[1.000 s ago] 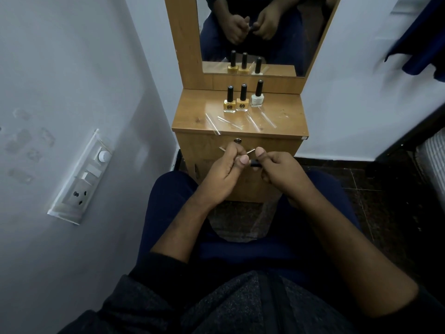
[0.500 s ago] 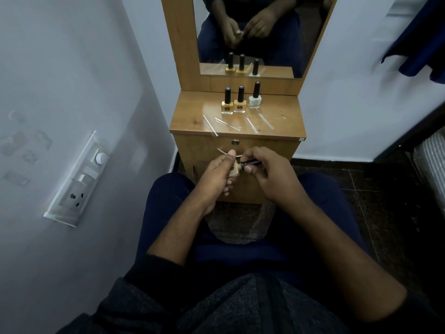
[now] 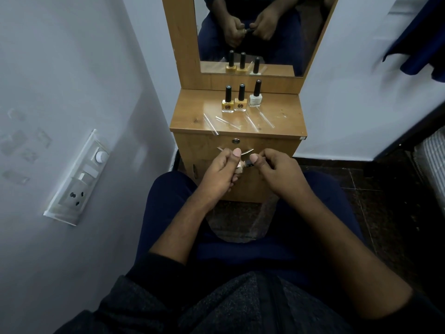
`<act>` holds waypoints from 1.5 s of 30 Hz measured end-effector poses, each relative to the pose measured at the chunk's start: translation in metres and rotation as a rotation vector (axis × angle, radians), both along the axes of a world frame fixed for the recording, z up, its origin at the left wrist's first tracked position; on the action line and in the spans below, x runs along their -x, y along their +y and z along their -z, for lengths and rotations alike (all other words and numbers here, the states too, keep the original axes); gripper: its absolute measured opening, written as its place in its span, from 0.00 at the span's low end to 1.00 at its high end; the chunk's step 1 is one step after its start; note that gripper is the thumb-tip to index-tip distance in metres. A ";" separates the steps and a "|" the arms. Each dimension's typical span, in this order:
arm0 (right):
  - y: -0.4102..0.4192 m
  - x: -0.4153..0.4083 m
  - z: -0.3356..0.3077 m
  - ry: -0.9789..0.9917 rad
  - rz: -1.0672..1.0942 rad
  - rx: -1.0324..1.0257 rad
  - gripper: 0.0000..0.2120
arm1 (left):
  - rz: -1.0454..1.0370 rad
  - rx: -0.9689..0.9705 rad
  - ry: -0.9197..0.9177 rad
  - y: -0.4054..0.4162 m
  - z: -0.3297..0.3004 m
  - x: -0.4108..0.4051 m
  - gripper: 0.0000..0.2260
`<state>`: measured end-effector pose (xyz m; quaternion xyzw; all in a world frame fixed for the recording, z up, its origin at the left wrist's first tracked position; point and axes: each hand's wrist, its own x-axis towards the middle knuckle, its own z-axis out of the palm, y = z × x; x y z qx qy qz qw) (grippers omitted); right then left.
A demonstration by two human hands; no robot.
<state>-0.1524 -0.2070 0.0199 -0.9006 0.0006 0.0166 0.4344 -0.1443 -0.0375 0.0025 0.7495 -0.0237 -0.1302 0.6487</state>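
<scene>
Bottle (image 3: 239, 168) in left hand (image 3: 218, 175); right hand (image 3: 277, 169) pinches cap (image 3: 248, 163).

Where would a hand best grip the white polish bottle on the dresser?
Probably by its tall black cap, coming from the right: the white polish bottle stands upright, the cap is slim, and the nearest yellow bottle stands on its left.

I'm sitting in a home dressing corner: a small wooden dressing table (image 3: 284, 116) with a mirror (image 3: 250, 32), nail polish bottles (image 3: 240, 100) at its back edge, a wall switchboard (image 3: 79, 177) beside me.
</scene>
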 end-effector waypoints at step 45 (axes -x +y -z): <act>-0.003 0.006 0.012 -0.136 -0.029 -0.206 0.07 | -0.007 -0.005 -0.080 0.000 0.007 -0.002 0.20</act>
